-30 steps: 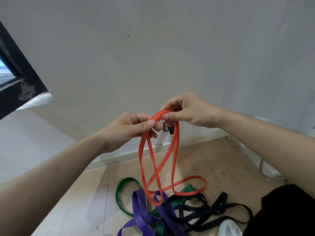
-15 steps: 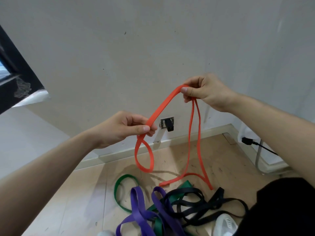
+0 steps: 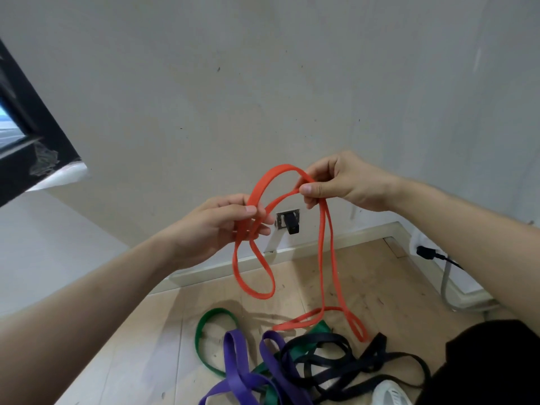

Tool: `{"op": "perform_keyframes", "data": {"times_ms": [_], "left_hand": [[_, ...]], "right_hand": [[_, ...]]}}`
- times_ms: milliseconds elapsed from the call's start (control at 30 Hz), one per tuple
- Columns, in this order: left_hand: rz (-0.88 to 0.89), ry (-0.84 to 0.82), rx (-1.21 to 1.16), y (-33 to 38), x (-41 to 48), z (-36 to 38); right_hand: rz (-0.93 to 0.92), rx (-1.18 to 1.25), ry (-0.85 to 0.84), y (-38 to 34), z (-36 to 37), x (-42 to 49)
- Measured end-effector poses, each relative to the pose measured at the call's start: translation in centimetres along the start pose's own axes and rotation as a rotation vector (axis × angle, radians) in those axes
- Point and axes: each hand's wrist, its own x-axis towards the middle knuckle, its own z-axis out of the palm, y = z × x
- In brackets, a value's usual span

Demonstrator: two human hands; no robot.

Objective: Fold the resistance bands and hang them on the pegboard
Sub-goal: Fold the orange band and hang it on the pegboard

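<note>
Both left hand (image 3: pixel 216 229) and right hand (image 3: pixel 344 182) clamp fingers on the orange band (image 3: pixel 321 258) by the wall socket (image 3: pixel 288 222), yet slack well below it could snag the tangled bands (image 3: pixel 236 362).

Grey wall (image 3: pixel 263 83) (scuffed), wooden floor (image 3: pixel 365 276)

Bare wall (image 3: pixel 263 83) ahead leaves open air above and to either side. Loops of orange band (image 3: pixel 321 258) hang across the middle. Tangled bands (image 3: pixel 233 363) crowd the floor (image 3: pixel 131 361) below. A plug (image 3: pixel 292 226) juts from the wall, and a window frame (image 3: pixel 38 135) stands at left.
</note>
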Motion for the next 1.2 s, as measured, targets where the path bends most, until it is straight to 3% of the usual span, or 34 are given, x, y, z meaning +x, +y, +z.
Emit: {"op": "perform_keyframes", "data": {"times_ms": [200,700,867,967,1100,1200], "left_hand": [[-0.025,-0.028,-0.021,0.2,0.0,0.3],[-0.163,-0.198,-0.112,-0.3,-0.5,-1.1],[-0.177,-0.176,-0.172,-0.5,-0.6,-1.4],[-0.159,-0.136,-0.185,-0.6,-0.4,-1.2],[-0.135,-0.145,-0.188,-0.5,-0.1,-0.4],[-0.13,-0.151,-0.158,-0.4,0.0,-0.1]], "right_hand": [[-0.01,0.02,-0.062,-0.5,1.0,0.1],[0.041,-0.009,-0.04,0.9,-0.6,0.0],[0.067,0.009,-0.007,1.9,-1.6,-0.1],[0.122,-0.081,-0.095,2.0,-1.4,-0.3],[0.163,-0.06,-0.362,1.0,1.7,-0.3],[0.092,-0.016,-0.372,0.0,4.5,0.2]]}}
